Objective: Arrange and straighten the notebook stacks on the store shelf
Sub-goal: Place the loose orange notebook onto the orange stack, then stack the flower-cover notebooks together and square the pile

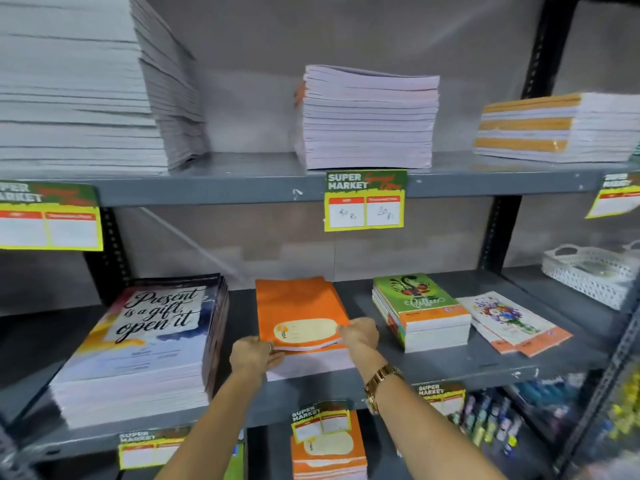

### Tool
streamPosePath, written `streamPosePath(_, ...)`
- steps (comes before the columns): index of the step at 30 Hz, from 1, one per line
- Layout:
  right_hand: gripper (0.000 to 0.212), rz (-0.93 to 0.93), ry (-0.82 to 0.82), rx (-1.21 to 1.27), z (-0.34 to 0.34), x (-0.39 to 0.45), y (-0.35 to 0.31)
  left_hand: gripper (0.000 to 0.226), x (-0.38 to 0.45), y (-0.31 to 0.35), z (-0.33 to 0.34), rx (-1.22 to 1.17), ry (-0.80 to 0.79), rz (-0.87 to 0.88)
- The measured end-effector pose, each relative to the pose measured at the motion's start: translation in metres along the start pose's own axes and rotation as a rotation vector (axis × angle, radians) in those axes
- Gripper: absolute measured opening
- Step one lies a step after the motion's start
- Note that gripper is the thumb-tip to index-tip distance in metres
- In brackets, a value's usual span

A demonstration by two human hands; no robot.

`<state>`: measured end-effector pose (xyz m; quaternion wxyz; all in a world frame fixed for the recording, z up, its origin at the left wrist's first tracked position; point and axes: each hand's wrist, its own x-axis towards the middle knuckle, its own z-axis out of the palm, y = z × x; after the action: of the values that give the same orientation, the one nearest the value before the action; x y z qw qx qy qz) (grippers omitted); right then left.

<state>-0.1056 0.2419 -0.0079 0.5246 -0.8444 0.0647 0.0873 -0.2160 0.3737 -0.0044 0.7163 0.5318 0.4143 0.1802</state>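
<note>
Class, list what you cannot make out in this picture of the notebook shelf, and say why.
All in the head view:
- Handwritten prices on the middle price tag: too small and blurred.
- Tall grey stack: top and left side cut off by the frame.
- White basket contents: blurred, cut by the right edge.
- Orange notebook stack front corners: covered by the left hand and right hand.

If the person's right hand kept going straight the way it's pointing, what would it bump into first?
The right hand points up-left across the orange notebook stack, which it already grips, so it would push that first.
</note>
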Motion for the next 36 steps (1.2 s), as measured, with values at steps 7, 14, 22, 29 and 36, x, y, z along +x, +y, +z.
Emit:
streamPosePath(7,0.017,-0.106,0.053,-0.265,-0.008,0.0,0.002,0.021,0.001,0.003,0.002,0.462,0.099,0.106)
streamPosePath(14,0.018,-0.305,0.235,-0.36,-0.045,0.009,0.003,0.019,-0.024,0.015,0.031,0.905,0.186,0.376)
streamPosePath(22,0.024,-0.397,0.448,-0.226,-0.128,0.043,0.015,0.026,-0.051,0.007,0.123,0.773,-0.035,0.598)
streamPosePath(29,0.022,-0.296,0.523,-0.203,-0.222,0.097,0.06,0.02,-0.071,-0.026,0.223,0.679,-0.25,0.563)
streamPosePath(36,0.029,-0.131,0.476,-0.265,-0.296,0.149,0.113,0.017,-0.086,-0.064,0.319,0.584,-0.517,0.27)
